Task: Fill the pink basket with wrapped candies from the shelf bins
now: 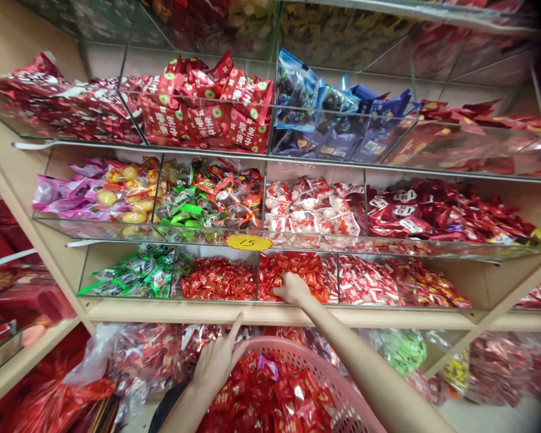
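My right hand (293, 290) reaches into a clear shelf bin of red-wrapped candies (270, 264), in the lowest row. Its fingers are curled down at the candies; what lies between them is hidden. Over the left rim of a pink plastic basket (342, 385) is my left hand (217, 356). Its index finger stretches toward the wooden shelf edge (270, 314), the thumb lies near the basket rim, and nothing shows in it. Inside the basket is a heap of red-wrapped candies (270, 397), with one purple wrapper (268, 367) on top.
Clear dividers part the bins, with green-wrapped candies (144, 273) left and red-and-white candies (369, 282) right. A yellow tag (249, 242) marked 15 hangs on the panel above. Higher up are red packets (207, 114) and blue packets (297, 90). Bagged goods (135, 355) lie below.
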`<state>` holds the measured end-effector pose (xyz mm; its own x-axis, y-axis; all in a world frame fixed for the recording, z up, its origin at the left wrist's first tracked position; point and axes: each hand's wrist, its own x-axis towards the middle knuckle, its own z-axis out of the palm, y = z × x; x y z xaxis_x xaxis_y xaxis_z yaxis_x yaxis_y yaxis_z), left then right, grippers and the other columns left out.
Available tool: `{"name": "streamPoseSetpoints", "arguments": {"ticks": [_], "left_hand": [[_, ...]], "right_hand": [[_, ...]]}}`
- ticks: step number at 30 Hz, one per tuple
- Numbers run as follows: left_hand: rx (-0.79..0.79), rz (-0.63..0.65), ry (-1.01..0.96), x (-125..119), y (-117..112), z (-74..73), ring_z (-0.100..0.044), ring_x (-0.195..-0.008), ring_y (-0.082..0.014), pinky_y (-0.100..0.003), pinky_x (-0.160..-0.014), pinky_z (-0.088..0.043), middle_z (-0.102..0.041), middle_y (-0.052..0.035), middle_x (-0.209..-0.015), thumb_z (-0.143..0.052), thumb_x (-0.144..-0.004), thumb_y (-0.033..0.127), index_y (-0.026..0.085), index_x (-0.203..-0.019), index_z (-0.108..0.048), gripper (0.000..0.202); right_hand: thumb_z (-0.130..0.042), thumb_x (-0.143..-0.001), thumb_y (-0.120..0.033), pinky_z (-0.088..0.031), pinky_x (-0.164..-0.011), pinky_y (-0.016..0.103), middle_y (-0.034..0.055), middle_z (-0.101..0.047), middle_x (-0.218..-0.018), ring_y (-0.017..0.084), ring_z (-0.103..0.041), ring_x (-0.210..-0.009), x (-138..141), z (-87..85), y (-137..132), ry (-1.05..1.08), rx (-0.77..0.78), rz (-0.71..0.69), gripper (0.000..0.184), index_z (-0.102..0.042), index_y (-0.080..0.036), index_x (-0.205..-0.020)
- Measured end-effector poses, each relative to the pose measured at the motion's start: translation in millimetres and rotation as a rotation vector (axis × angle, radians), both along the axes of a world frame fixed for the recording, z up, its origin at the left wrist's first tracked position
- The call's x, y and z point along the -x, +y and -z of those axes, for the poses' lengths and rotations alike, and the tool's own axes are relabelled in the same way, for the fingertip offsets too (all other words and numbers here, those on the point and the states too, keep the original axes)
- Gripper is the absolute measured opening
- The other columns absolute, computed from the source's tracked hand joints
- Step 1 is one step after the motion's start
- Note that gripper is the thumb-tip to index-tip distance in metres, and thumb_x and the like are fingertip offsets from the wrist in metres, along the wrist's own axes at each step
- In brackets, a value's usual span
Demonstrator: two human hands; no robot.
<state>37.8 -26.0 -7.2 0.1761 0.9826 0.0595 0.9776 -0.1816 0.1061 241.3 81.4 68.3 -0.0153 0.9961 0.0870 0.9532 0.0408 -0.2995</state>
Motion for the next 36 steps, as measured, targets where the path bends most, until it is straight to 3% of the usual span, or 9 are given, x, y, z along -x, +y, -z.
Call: {"name": "streamPoseSetpoints", "arguments": {"ticks": [6, 11, 14, 17, 23, 30, 36], "left_hand": [[-0.009, 0.002, 0.03, 0, 0, -1.6, -0.062, -0.071, -0.0223, -0.03, -0.064, -0.042, -0.063, -0.0068, -0.072, -0.02, -0.086, 0.049, 0.027, -0.137, -0.004, 0.057], [0.011, 0.001, 0.046, -2, 0, -7.1, -0.062, -0.07, -0.0234, -0.029, -0.062, -0.042, -0.064, -0.0077, -0.074, -0.021, -0.085, 0.05, 0.028, -0.137, -0.005, 0.058], [0.024, -0.002, 0.031, -4, -1, -9.8, -0.062, -0.07, -0.0229, -0.029, -0.062, -0.042, -0.064, -0.0076, -0.073, -0.021, -0.085, 0.051, 0.027, -0.137, -0.005, 0.059], [0.019, -0.002, 0.019, -5, -3, -11.7, -0.062, -0.073, -0.0231, -0.029, -0.063, -0.042, -0.064, -0.0082, -0.076, -0.021, -0.085, 0.051, 0.026, -0.137, -0.005, 0.06], [0.009, 0.005, 0.012, -5, -5, -11.6, -0.063, -0.074, -0.0246, -0.031, -0.064, -0.042, -0.065, -0.0082, -0.075, -0.022, -0.085, 0.05, 0.027, -0.137, -0.006, 0.058], [0.012, -0.003, 0.032, -5, -5, -12.3, -0.063, -0.074, -0.0244, -0.031, -0.065, -0.042, -0.065, -0.0094, -0.074, -0.022, -0.085, 0.05, 0.025, -0.137, -0.005, 0.06], [0.031, 0.002, 0.014, -4, -4, -12.9, -0.062, -0.075, -0.0239, -0.03, -0.065, -0.042, -0.064, -0.0092, -0.079, -0.021, -0.085, 0.05, 0.026, -0.137, -0.005, 0.059]], "right_hand": [[-0.055, -0.066, -0.048, -0.033, -0.054, 0.023, 0.0059, -0.061, -0.074, 0.017, -0.055, -0.068, -20, -18.1, -12, 0.028, -0.016, -0.043, 0.034, -0.059, -0.017, -0.079], [-0.048, -0.071, -0.054, -0.028, -0.049, 0.021, -0.0023, -0.051, -0.059, 0.01, -0.045, -0.056, -45, -25.5, -61, 0.219, -0.087, -0.255, 0.038, -0.052, -0.016, -0.066], [-0.045, -0.076, -0.05, -0.031, -0.052, 0.021, -0.0025, -0.052, -0.062, 0.01, -0.046, -0.058, -56, -11.8, -99, 0.334, -0.026, -0.398, 0.035, -0.051, -0.016, -0.067], [-0.046, -0.076, -0.047, -0.034, -0.059, 0.023, 0.0001, -0.055, -0.068, 0.014, -0.05, -0.065, -61, 12.1, -128, 0.249, -0.014, -0.376, 0.032, -0.053, -0.016, -0.07], [-0.047, -0.077, -0.042, -0.036, -0.067, 0.026, 0.0065, -0.058, -0.084, 0.019, -0.055, -0.079, -58, 47.4, -144, 0.034, 0.062, -0.321, 0.026, -0.054, -0.018, -0.082], [-0.044, -0.08, -0.038, -0.036, -0.069, 0.024, 0.0068, -0.058, -0.089, 0.018, -0.056, -0.084, -41, 55.9, -138, -0.015, 0.056, -0.343, 0.022, -0.052, -0.019, -0.084], [-0.043, -0.08, -0.038, -0.034, -0.062, 0.024, 0.0041, -0.059, -0.083, 0.017, -0.057, -0.076, -49, 44.6, -147, 0.002, 0.043, -0.271, 0.02, -0.047, -0.02, -0.086]]}}
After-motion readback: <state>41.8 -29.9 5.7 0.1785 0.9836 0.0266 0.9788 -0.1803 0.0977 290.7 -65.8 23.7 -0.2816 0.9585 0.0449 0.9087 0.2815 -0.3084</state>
